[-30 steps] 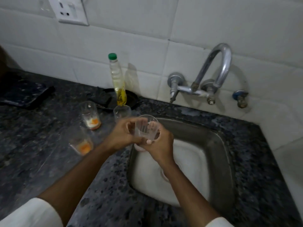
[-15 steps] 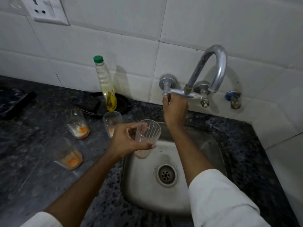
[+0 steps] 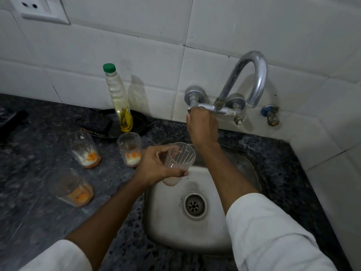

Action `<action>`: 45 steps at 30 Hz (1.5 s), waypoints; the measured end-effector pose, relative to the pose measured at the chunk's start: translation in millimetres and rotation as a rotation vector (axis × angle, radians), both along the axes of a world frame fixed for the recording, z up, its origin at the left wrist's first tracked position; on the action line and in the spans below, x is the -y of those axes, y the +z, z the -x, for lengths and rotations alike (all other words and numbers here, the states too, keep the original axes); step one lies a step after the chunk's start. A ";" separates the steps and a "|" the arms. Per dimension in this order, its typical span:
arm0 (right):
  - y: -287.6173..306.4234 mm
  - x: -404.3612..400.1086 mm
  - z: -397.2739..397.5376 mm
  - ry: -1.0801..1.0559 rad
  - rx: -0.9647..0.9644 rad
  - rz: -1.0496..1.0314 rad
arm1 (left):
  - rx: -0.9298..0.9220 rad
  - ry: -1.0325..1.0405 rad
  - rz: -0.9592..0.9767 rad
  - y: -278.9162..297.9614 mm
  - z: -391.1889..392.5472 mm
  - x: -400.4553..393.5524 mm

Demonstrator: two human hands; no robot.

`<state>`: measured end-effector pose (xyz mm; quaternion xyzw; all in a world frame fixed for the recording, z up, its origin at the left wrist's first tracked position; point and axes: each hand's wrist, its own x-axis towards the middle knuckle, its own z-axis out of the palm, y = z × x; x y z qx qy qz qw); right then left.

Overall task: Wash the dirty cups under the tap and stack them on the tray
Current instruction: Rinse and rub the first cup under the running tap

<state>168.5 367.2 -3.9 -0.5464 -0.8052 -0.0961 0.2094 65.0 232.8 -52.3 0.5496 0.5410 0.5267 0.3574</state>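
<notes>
My left hand [image 3: 157, 165] grips a clear ribbed cup [image 3: 179, 162] upright over the left rim of the steel sink [image 3: 205, 235]; a little pale residue sits in its bottom. My right hand [image 3: 202, 127] reaches up to the wall tap [image 3: 252, 79] and its fingers curl around the left tap handle, which they hide. No water is visible from the spout. Three dirty cups with orange and white residue stand on the dark counter to the left: one [image 3: 85, 150], another [image 3: 130, 149] and a third [image 3: 71, 189].
An oil bottle with a green cap [image 3: 119, 100] stands on a black pan [image 3: 136, 123] by the tiled wall. A small blue valve [image 3: 270, 114] sticks out right of the tap. A wall socket [image 3: 37, 8] is at top left. No tray is in view.
One second ago both hands held the cup. My right hand let go and rose to the tap handle; since half a second ago it stays there, while the left hand keeps the cup.
</notes>
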 end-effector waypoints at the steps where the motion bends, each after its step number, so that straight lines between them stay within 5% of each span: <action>1: 0.7 0.7 0.3 0.013 0.016 0.009 | 0.004 -0.005 -0.006 -1.3 -0.3 -1.1; 5: 10.1 8.1 -4.3 0.039 -0.042 0.057 | 0.008 -0.031 -0.027 -4.2 -9.2 -9.6; 10: 4.0 82.9 -64.8 0.174 -0.466 0.191 | -0.025 -0.028 -0.070 -12.5 -39.7 -32.7; 15: -24.2 95.0 -136.2 0.238 -0.234 0.508 | -0.164 -0.090 -0.140 -11.1 -90.3 -55.2; 21: -31.3 63.7 -159.2 0.300 -0.409 0.504 | -0.156 -0.134 -0.020 -24.2 -112.9 -60.8; 24: -33.5 63.1 -150.0 0.172 -0.621 0.551 | 0.186 0.057 0.265 -37.2 -115.8 -38.4; 26: -34.7 65.6 -139.6 0.092 -0.789 0.626 | 0.713 0.203 0.394 -49.5 -119.9 -24.8; 28: -36.5 67.9 -128.5 0.019 -0.970 0.735 | 1.165 0.181 0.413 -55.9 -129.8 -22.6; 30: -37.2 71.7 -118.9 0.008 -1.074 0.823 | 1.363 0.124 0.353 -54.5 -139.4 -29.4; 32: -41.9 75.9 -116.7 0.145 -0.912 0.797 | 1.384 0.124 0.342 -49.6 -138.8 -39.8; 36: -40.2 71.1 -139.7 0.456 -0.047 0.569 | 1.250 0.127 0.486 -43.7 -126.4 -51.1; 38: -34.7 66.4 -153.2 0.490 0.158 0.554 | 1.202 0.143 0.611 -42.8 -124.1 -51.4; 40: -29.8 70.3 -156.6 0.480 0.062 0.544 | 1.207 0.074 0.648 -39.1 -127.7 -49.4; 43: -30.6 75.8 -135.7 0.244 -0.511 0.605 | 1.264 0.026 0.452 -48.2 -142.4 -46.4; 45: -35.8 74.1 -126.4 0.179 -0.712 0.741 | 1.322 0.036 0.358 -56.0 -144.7 -46.7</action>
